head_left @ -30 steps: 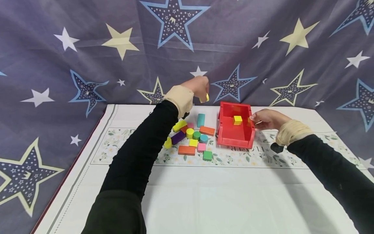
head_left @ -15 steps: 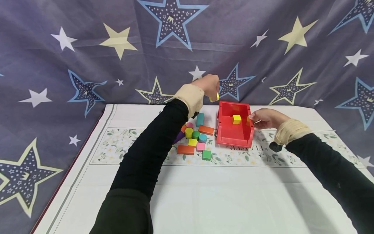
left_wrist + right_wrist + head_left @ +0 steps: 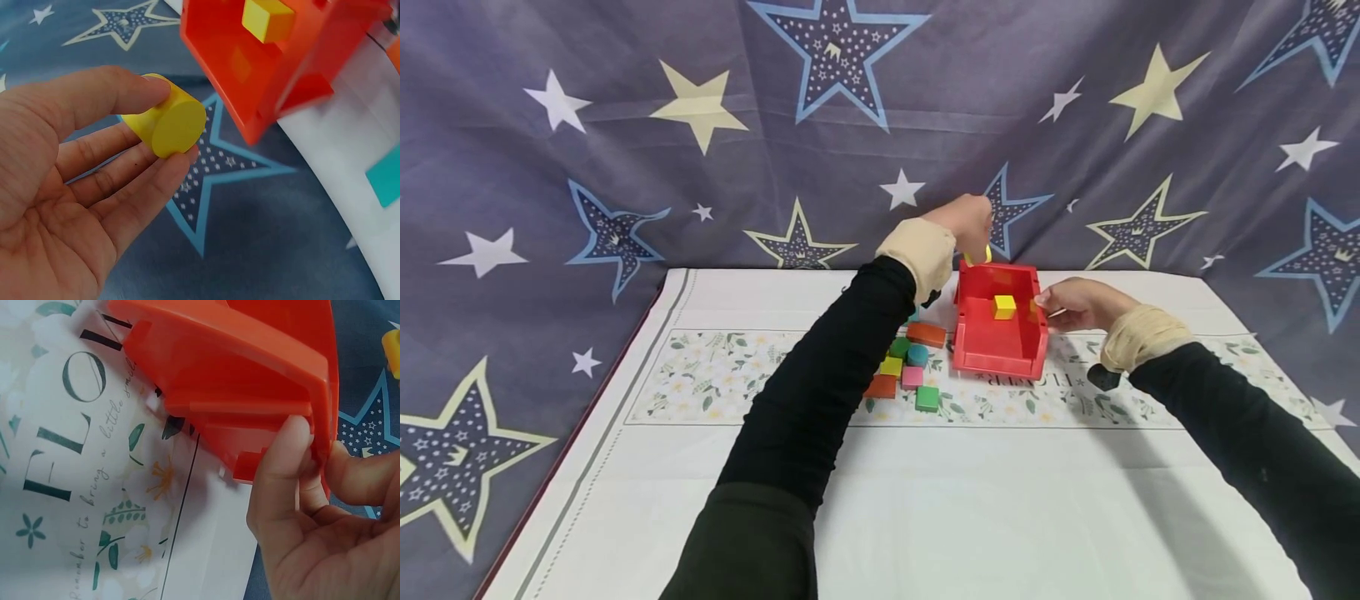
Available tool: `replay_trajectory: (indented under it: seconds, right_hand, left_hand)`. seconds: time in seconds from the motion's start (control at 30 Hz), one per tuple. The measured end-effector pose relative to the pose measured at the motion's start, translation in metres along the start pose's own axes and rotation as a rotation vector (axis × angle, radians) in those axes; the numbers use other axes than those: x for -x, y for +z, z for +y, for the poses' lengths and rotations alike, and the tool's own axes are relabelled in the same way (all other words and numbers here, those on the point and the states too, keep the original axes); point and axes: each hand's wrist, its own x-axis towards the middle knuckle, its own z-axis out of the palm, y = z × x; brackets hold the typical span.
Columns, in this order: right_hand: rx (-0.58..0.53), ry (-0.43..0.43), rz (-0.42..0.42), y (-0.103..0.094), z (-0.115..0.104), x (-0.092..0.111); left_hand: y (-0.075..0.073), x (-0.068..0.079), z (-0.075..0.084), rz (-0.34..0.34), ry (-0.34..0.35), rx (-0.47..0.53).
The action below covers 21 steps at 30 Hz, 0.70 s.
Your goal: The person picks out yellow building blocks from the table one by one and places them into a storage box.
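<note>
A dark curtain printed with blue, yellow and white stars fills the background. Before it lies a table covered in white, with a floral strip running across it. A person reaches in from the near side with both arms: a left sleeve and a right sleeve, both black, with a beige wrap at each wrist.

A red bin sits on the table, right of centre. The right hand grips its right wall, thumb and fingers closed on the edge. The left hand is raised at the bin's far left corner, its thumb and fingertips pinching a yellow cylinder.

Left of the bin is a loose group of blocks, partly hidden by the left arm — among them an orange block, a green block, a pink block and a blue cylinder. A yellow cube lies inside the bin. The yellow cylinder — round end showing in the left wrist view — is near the bin's far rim, apart from it.
</note>
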Motion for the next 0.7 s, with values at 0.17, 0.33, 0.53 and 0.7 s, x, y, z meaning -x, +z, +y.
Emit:
replay_trajectory:
  seconds: [0.17, 0.33, 0.53, 0.7]
  right_hand:
    - [-0.015, -0.021, -0.017, -0.002, 0.003, 0.001]
    - [-0.018, -0.034, -0.02, -0.001, 0.003, 0.001]
    - [-0.026, -0.029, -0.012, 0.0, 0.003, 0.0]
    - [-0.026, -0.02, -0.003, 0.0, 0.003, 0.0]
  left_hand:
    - [0.006, -0.008, 0.009, -0.03, 0.022, 0.031]
    - [0.012, -0.016, 0.015, -0.063, 0.016, 0.052]
    - [0.022, -0.022, 0.019, -0.081, -0.004, 0.076]
    - [0.03, -0.027, 0.02, -0.083, -0.043, 0.077]
